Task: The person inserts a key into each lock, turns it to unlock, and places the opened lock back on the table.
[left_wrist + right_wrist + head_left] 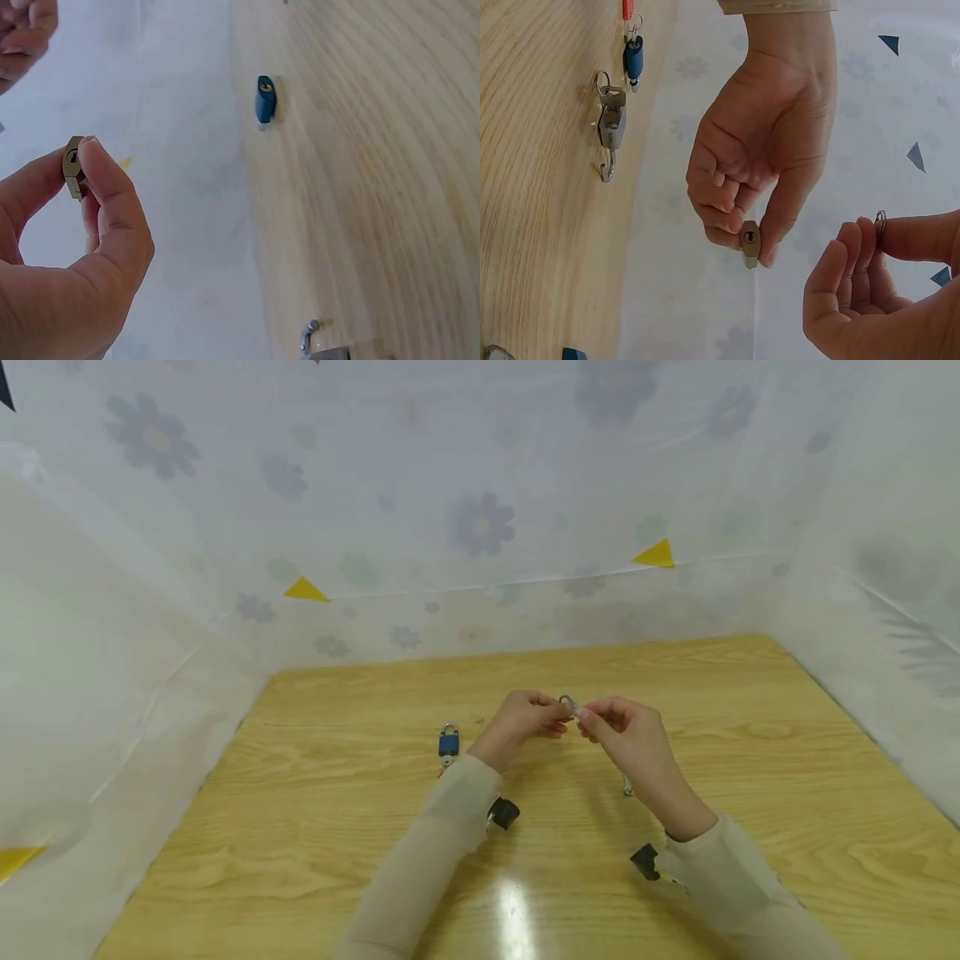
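My left hand pinches a small brass padlock between thumb and fingers, keyhole end facing the right wrist camera. The padlock is held in the air above the wooden table. My right hand is a short way from it and pinches a small metal key ring between thumb and forefinger; whatever hangs from the ring is hidden. The two hands almost meet over the table's middle.
A blue padlock with a red tag lies on the table left of my left hand. A silver bunch of keys and metal parts lies nearby. A small metal piece sits under my right wrist. Flowered sheeting walls the table in.
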